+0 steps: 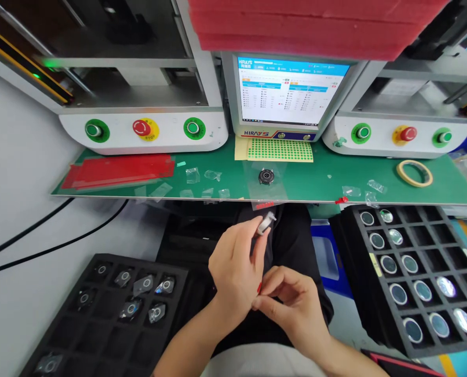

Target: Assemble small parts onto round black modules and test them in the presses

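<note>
My left hand is closed, pinching a silver round watch case on edge between thumb and fingers, just in front of the table edge. Below it, my right hand pinches its thumb and index finger together against the heel of the left hand. A small red tab shows beside those fingertips; whether they grip it I cannot tell. On the table ahead, a black round watch body lies back up on a clear plastic film.
Left stands a black foam tray with several bagged watch parts. At right, another foam tray holds several round watch parts. Red strips, green dot stickers, film scraps and a tape roll lie before the monitor.
</note>
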`<control>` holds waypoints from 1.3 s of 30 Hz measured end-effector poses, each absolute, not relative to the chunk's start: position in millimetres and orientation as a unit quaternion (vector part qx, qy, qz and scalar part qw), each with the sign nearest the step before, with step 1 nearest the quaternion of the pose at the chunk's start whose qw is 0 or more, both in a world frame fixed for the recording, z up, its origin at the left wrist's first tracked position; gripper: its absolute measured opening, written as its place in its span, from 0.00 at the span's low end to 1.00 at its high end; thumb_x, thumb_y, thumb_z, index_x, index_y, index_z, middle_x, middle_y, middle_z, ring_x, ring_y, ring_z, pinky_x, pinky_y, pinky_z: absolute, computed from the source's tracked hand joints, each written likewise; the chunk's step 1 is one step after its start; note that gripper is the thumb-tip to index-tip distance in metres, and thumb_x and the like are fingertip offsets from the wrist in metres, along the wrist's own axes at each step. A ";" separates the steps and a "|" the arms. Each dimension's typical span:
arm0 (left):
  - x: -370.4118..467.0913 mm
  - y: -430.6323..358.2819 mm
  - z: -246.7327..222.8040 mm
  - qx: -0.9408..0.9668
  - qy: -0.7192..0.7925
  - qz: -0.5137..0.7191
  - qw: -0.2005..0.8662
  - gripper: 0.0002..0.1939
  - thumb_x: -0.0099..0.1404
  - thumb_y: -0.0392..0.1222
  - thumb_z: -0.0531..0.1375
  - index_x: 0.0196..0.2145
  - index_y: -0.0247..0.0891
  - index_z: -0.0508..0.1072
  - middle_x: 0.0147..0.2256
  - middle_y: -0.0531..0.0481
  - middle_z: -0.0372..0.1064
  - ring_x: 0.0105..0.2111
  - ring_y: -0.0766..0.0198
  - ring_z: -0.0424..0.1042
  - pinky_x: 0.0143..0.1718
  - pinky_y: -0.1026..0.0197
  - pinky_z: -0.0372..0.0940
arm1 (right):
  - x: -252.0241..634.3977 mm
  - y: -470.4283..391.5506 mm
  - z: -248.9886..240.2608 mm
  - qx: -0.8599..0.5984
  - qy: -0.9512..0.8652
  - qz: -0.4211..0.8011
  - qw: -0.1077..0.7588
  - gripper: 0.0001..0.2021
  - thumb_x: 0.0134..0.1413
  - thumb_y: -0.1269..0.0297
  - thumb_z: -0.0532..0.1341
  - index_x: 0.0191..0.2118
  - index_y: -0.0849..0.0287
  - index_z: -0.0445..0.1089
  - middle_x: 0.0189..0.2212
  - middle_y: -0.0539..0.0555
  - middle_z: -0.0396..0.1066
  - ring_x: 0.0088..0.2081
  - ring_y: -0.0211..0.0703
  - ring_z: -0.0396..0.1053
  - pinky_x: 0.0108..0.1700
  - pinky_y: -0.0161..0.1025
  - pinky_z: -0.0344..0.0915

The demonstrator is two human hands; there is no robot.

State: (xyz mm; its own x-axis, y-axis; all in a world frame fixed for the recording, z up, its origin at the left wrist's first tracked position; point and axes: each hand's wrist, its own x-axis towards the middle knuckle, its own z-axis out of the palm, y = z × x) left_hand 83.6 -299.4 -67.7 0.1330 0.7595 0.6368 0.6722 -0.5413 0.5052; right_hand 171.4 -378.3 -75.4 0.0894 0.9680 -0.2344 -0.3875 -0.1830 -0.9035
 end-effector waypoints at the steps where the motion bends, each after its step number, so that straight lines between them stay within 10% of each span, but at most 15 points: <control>1: 82.6 -300.0 -70.5 0.757 0.470 0.452 0.040 0.08 0.66 0.32 0.62 0.44 0.35 0.73 0.35 0.49 0.77 0.34 0.65 0.76 0.39 0.66 0.68 | 170.8 -379.1 -76.5 -0.464 -0.260 0.637 0.558 0.12 0.40 0.71 0.75 0.26 0.57 0.70 0.23 0.46 0.73 0.25 0.33 0.73 0.30 0.29 0.70; 6: 75.5 -290.1 -80.6 0.750 0.482 0.441 0.100 0.06 0.67 0.33 0.61 0.42 0.35 0.74 0.34 0.48 0.77 0.33 0.65 0.77 0.37 0.67 0.69 | 187.8 -358.4 -87.5 -0.465 -0.341 0.653 0.491 0.16 0.43 0.60 0.74 0.31 0.56 0.66 0.24 0.47 0.74 0.26 0.38 0.75 0.32 0.35 0.73; 9: 68.4 -277.1 -73.8 0.675 0.518 0.445 0.278 0.05 0.66 0.38 0.62 0.40 0.37 0.75 0.34 0.50 0.78 0.32 0.64 0.78 0.37 0.67 0.72 | 217.9 -307.2 -100.3 -0.588 -0.549 0.396 0.442 0.10 0.55 0.55 0.64 0.33 0.55 0.67 0.31 0.54 0.76 0.35 0.46 0.77 0.39 0.44 0.75; 15: 57.7 -252.6 -35.6 0.422 0.503 0.485 0.577 0.12 0.59 0.45 0.67 0.36 0.34 0.75 0.31 0.49 0.77 0.29 0.61 0.78 0.35 0.60 0.78 | 258.5 -192.7 -123.6 -0.652 -0.630 0.216 0.362 0.24 0.47 0.68 0.68 0.51 0.59 0.66 0.55 0.64 0.68 0.65 0.59 0.56 0.66 0.59 0.54; 26: 62.3 -198.0 -3.2 0.504 0.456 0.488 0.547 0.17 0.58 0.54 0.67 0.34 0.36 0.76 0.29 0.49 0.77 0.28 0.59 0.78 0.33 0.61 0.78 | 252.6 -151.1 -113.3 -0.597 -0.750 0.119 0.261 0.09 0.54 0.64 0.66 0.38 0.62 0.70 0.35 0.52 0.72 0.39 0.43 0.72 0.42 0.44 0.71; 30: 61.0 -182.1 32.6 0.556 0.433 0.497 0.506 0.17 0.57 0.54 0.68 0.36 0.38 0.79 0.31 0.48 0.78 0.29 0.58 0.79 0.30 0.61 0.78 | 276.0 -163.9 -53.7 -0.555 -0.762 0.094 0.319 0.16 0.41 0.72 0.68 0.39 0.60 0.67 0.35 0.55 0.73 0.38 0.46 0.72 0.40 0.42 0.72; 39: 98.3 -52.1 158.2 0.699 0.393 0.502 0.325 0.14 0.65 0.46 0.60 0.43 0.34 0.77 0.36 0.44 0.77 0.26 0.63 0.75 0.31 0.61 0.74 | 356.7 -110.0 173.7 -0.496 -0.749 -0.104 0.426 0.14 0.46 0.70 0.65 0.42 0.59 0.67 0.42 0.53 0.74 0.46 0.46 0.72 0.51 0.46 0.68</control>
